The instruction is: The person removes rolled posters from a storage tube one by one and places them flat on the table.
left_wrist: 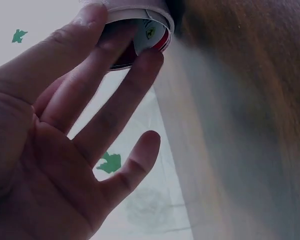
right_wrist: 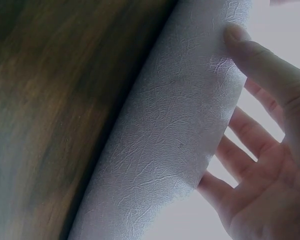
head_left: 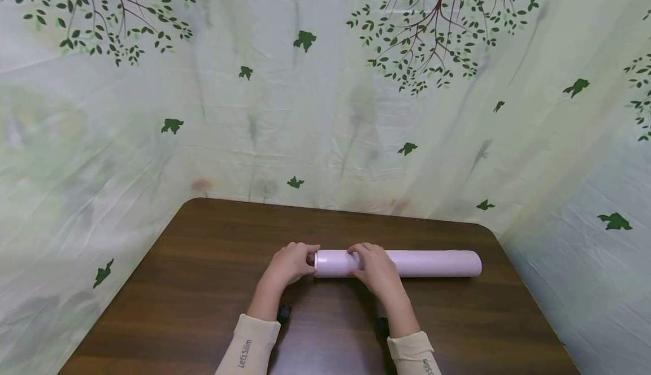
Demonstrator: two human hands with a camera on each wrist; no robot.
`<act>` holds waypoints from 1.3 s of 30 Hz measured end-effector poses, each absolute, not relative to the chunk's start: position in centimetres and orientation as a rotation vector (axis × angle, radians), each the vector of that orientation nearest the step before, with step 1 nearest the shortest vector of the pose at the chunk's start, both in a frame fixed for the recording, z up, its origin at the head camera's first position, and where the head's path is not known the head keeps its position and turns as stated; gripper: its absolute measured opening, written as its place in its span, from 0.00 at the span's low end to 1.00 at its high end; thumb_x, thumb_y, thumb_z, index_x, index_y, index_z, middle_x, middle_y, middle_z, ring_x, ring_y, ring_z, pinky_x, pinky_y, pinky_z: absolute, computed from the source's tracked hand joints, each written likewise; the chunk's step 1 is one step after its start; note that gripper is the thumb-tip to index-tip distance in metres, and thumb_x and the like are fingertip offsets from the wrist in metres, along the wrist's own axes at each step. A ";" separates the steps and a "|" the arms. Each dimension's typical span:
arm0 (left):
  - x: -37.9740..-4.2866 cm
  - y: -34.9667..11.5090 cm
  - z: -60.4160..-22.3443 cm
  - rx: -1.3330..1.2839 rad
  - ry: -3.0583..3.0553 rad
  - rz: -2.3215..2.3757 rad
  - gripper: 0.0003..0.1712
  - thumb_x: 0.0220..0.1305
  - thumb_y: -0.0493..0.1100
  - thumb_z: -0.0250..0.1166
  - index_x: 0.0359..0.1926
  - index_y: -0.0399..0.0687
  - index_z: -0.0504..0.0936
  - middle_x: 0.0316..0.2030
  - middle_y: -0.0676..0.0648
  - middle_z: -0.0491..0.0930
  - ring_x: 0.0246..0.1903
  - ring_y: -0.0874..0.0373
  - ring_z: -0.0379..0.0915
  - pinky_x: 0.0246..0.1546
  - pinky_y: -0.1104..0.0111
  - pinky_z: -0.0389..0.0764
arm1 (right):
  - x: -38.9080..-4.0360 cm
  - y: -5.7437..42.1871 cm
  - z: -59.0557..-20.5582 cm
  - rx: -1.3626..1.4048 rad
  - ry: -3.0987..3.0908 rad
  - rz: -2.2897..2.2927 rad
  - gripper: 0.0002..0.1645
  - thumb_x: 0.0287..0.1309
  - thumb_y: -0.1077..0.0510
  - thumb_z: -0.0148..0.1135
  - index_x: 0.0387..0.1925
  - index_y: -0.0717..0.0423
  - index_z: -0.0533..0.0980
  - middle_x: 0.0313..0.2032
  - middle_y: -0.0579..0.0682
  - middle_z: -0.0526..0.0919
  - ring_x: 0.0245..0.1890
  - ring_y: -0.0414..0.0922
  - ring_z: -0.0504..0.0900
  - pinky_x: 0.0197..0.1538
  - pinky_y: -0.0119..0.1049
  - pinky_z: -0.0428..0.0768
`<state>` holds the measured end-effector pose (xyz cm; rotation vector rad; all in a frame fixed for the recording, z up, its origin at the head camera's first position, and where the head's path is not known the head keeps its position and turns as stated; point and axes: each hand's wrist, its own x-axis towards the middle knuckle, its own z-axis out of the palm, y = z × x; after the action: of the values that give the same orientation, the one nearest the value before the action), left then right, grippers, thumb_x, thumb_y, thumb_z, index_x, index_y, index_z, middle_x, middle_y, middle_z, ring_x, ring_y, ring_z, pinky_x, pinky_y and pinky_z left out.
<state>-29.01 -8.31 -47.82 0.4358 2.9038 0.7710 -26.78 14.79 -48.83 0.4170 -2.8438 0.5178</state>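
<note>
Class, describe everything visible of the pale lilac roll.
A long cylinder with a finely creased, leather-like surface, the pale lilac roll lies sideways on the table. Its left end is open, showing red and white inside. The left hand touches that end; the right hand grips the roll left of middle.

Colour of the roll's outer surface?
Pale pinkish-lilac; the roll shows best in the head view.
</note>
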 end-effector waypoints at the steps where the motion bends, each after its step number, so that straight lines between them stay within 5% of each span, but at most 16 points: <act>1: -29.1 -8.3 -47.9 0.443 2.906 0.772 0.34 0.52 0.45 0.77 0.63 0.54 0.80 0.42 0.50 0.88 0.37 0.57 0.79 0.41 0.58 0.78 | -26.8 14.8 -48.8 0.419 -2.841 0.515 0.25 0.46 0.50 0.80 0.48 0.39 0.80 0.54 0.46 0.83 0.57 0.51 0.78 0.57 0.51 0.78; 5: -29.2 -8.2 -47.9 0.459 2.913 0.772 0.34 0.51 0.44 0.77 0.62 0.51 0.81 0.30 0.57 0.88 0.31 0.61 0.76 0.39 0.62 0.76 | -26.9 14.8 -48.9 0.419 -2.835 0.506 0.25 0.46 0.50 0.80 0.47 0.39 0.80 0.53 0.46 0.83 0.56 0.51 0.79 0.56 0.50 0.78; 39: -28.9 -9.7 -47.1 0.402 2.931 0.719 0.31 0.45 0.46 0.80 0.55 0.52 0.86 0.31 0.55 0.88 0.26 0.59 0.72 0.34 0.63 0.75 | -26.9 15.5 -48.6 0.396 -2.874 0.564 0.24 0.47 0.49 0.79 0.47 0.38 0.80 0.53 0.45 0.83 0.56 0.52 0.78 0.56 0.51 0.78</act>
<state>-28.90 -9.70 -47.13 0.4022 2.9307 0.7189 -26.86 15.49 -48.55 0.3960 -2.8741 0.5637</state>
